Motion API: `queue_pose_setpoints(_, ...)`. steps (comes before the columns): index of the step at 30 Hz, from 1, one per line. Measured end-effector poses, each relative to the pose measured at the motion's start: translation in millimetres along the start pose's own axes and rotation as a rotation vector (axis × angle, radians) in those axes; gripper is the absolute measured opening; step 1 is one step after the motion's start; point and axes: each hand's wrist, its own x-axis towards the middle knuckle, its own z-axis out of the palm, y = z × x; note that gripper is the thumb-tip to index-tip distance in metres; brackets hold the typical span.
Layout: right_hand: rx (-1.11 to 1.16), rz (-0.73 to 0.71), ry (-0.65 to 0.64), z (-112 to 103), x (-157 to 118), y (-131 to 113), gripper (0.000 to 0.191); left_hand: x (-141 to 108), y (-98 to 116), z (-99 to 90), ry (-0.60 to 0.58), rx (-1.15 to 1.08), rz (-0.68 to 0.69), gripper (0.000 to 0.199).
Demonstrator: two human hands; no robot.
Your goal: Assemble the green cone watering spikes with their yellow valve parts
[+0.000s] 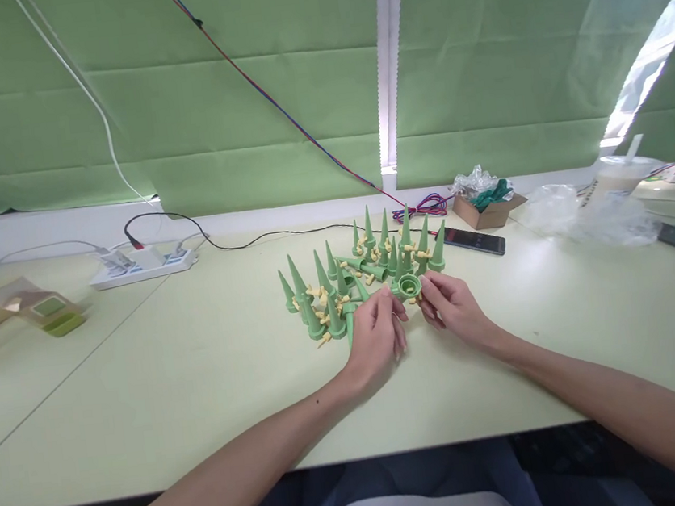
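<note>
My right hand [454, 309] pinches a green plastic watering spike [409, 285] by its rim, with the round open end turned toward me. A small yellow valve shows beside those fingertips. Just left of it, my left hand [376, 335] is closed, thumb and fingers pressed together. What it holds, if anything, is hidden by the fingers. Around and behind my hands, several green spikes [295, 276] with yellow valves stand point up on the table. A few more spikes [369, 268] lie on their sides among them.
A phone [475, 240] lies behind the right hand, beside a small cardboard box [487, 210] holding plastic and green material. Farther right are a lidded cup [610, 183] and plastic bags [552, 208]. A power strip [144, 267] with cables sits at the back left of the table [204, 366].
</note>
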Motion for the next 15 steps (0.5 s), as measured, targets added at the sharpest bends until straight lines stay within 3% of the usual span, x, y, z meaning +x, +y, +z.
queue_pose_setpoints(5,-0.263,-0.137,-0.093,-1.9,-5.3,-2.4,0.037,1.3,2.5,-0.2,-0.042,-0.079,-0.126,0.06)
queue_pose_setpoints(15,-0.259,-0.072,-0.061,-3.3,-5.2,6.9,0.039,0.5,-7.7,-4.7,-0.196,-0.013,-0.052,0.052)
